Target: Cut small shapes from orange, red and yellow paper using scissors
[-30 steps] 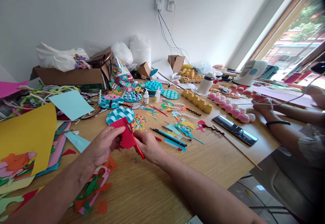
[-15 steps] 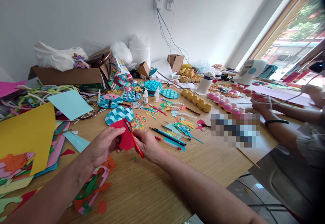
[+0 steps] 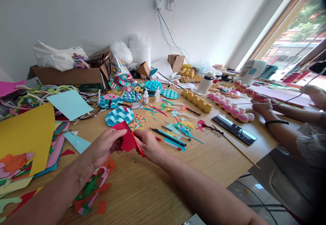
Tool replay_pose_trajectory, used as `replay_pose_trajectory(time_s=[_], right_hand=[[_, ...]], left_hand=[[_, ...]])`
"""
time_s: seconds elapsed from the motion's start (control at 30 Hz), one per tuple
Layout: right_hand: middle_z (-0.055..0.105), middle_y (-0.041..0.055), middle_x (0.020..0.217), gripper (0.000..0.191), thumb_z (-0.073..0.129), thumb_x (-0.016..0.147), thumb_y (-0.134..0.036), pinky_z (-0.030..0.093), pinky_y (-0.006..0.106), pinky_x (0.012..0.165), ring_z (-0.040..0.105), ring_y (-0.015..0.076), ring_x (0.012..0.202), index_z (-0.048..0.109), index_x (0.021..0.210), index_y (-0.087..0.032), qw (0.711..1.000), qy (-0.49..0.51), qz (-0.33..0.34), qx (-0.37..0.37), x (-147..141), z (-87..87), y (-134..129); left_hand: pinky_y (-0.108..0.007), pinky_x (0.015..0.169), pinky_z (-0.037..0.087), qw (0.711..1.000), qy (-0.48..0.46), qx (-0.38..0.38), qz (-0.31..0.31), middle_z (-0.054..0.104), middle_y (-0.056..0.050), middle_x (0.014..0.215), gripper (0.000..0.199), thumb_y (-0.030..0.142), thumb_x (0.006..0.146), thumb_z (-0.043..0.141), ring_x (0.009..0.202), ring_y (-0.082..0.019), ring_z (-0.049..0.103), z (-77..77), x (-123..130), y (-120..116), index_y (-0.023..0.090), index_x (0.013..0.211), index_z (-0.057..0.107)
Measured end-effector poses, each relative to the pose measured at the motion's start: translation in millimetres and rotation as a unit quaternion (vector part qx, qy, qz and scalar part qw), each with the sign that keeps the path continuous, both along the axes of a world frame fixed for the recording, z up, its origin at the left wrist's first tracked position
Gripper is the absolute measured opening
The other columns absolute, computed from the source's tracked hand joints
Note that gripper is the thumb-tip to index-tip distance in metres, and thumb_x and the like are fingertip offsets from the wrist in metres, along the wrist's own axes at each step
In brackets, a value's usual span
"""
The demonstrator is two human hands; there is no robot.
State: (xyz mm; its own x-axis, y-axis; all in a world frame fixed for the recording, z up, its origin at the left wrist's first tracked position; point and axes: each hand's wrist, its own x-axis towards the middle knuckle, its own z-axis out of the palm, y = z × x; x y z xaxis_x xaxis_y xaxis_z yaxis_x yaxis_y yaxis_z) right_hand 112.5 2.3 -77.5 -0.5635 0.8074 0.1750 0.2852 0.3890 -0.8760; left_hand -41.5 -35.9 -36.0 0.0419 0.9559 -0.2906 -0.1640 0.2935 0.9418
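My left hand (image 3: 110,144) pinches a piece of red paper (image 3: 128,141) between thumb and fingers, over the near middle of the table. In my right hand (image 3: 150,146) are red-handled scissors (image 3: 138,146), their blades at the right edge of the paper. The blades look nearly closed, and the far fingers of my right hand are hidden. Just beyond the paper lies a blue wavy-patterned disc (image 3: 119,116), with paper confetti (image 3: 139,121) beside it. Several pens (image 3: 168,137) rest to the right of my right hand.
Paper scraps (image 3: 94,189) lie below my left wrist. Coloured sheets (image 3: 28,133) pile up at left. Glue bottles (image 3: 145,97) stand mid-table. At right are a phone (image 3: 234,130), a thin stick (image 3: 241,149), painted egg-carton strips (image 3: 231,107) and another person's hand (image 3: 262,103).
The scissor blades have closed somewhat along the red paper's edge. Both hands stay in nearly the same place. The phone, blurred out before, now shows clearly.
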Motion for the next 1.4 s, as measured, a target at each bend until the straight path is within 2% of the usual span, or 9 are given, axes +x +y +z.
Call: replay_pose_trajectory(time_s=[0.13,0.3,0.4,0.47,0.57,0.7,0.97,1.13,1.4], right_hand=[[0.042,-0.0058,0.048,0.038,0.048,0.086,-0.05,0.03,0.019,0.043,0.04,0.0076,0.044,0.045,0.065,-0.019,0.996,0.064,-0.01,-0.065,2,4.4,6],[0.039,-0.0078,0.046,0.04,0.047,0.08,-0.058,0.032,0.02,0.04,0.037,0.0081,0.038,0.044,0.067,-0.02,0.976,0.144,-0.071,-0.146,5,5.3,22],[0.043,-0.0064,0.053,0.033,0.049,0.082,-0.051,0.033,0.021,0.045,0.041,0.0088,0.045,0.045,0.071,-0.02,0.984,0.063,-0.152,-0.067,13,4.8,36],[0.046,-0.005,0.06,0.022,0.058,0.079,-0.037,0.032,0.021,0.049,0.043,0.0091,0.052,0.046,0.073,-0.019,0.978,-0.096,-0.186,0.02,20,6.0,46],[0.05,-0.0032,0.065,0.016,0.066,0.069,-0.018,0.027,0.022,0.051,0.042,0.0101,0.057,0.051,0.075,-0.018,0.961,-0.206,-0.174,0.057,28,9.5,57],[0.059,0.001,0.072,0.009,0.062,0.072,-0.013,0.027,0.022,0.052,0.048,0.0121,0.063,0.056,0.077,-0.017,0.949,-0.273,-0.138,0.072,22,10.5,65],[0.068,0.0111,0.101,0.02,0.055,0.084,-0.03,0.037,0.025,0.062,0.061,0.0216,0.087,0.061,0.098,-0.017,0.922,-0.357,-0.11,0.105,-11,0.7,80],[0.068,0.0129,0.102,0.025,0.053,0.085,-0.035,0.04,0.028,0.065,0.063,0.0255,0.091,0.062,0.101,-0.018,0.911,-0.381,-0.112,0.114,-19,-5.6,82],[0.069,0.0104,0.1,0.018,0.056,0.081,-0.025,0.037,0.025,0.059,0.062,0.0212,0.085,0.063,0.096,-0.017,0.918,-0.36,-0.125,0.11,-12,-6.6,86]], left_hand=[[-0.02,0.041,0.038,0.999,-0.027,0.015,0.033,0.063,0.0,0.051,0.019,0.03,0.063,0.074,0.044,-0.01,0.052,-0.2,-5,4,0.016,0.058,0.062],[-0.018,0.038,0.04,0.987,-0.073,0.031,0.137,0.064,0.002,0.051,0.01,0.018,0.067,0.068,0.043,-0.009,0.055,0.0,-10,12,0.016,0.061,0.06],[-0.018,0.038,0.041,0.98,-0.094,0.032,0.17,0.065,0.003,0.051,0.01,0.013,0.068,0.065,0.043,-0.009,0.056,-1.7,-13,15,0.017,0.061,0.058],[-0.018,0.039,0.042,0.98,-0.098,0.03,0.171,0.064,0.003,0.051,0.011,0.012,0.068,0.065,0.042,-0.009,0.057,-3.7,-14,16,0.017,0.061,0.058],[-0.018,0.039,0.043,0.98,-0.103,0.03,0.167,0.064,0.003,0.051,0.01,0.013,0.068,0.066,0.041,-0.009,0.056,-6.6,-15,18,0.016,0.062,0.058],[-0.018,0.037,0.043,0.979,-0.106,0.03,0.169,0.064,0.003,0.051,0.01,0.014,0.069,0.065,0.041,-0.009,0.056,-9.5,-14,20,0.016,0.062,0.059],[-0.017,0.037,0.043,0.98,-0.105,0.026,0.164,0.065,0.002,0.052,0.009,0.014,0.069,0.066,0.042,-0.009,0.057,-17.8,-17,23,0.016,0.063,0.06],[-0.018,0.038,0.045,0.98,-0.109,0.028,0.162,0.066,0.002,0.054,0.007,0.014,0.068,0.068,0.044,-0.01,0.058,-20.6,-18,25,0.015,0.065,0.061],[-0.018,0.039,0.047,0.98,-0.108,0.032,0.161,0.067,0.001,0.055,0.007,0.013,0.069,0.066,0.045,-0.01,0.059,-20.3,-19,24,0.015,0.066,0.061]])
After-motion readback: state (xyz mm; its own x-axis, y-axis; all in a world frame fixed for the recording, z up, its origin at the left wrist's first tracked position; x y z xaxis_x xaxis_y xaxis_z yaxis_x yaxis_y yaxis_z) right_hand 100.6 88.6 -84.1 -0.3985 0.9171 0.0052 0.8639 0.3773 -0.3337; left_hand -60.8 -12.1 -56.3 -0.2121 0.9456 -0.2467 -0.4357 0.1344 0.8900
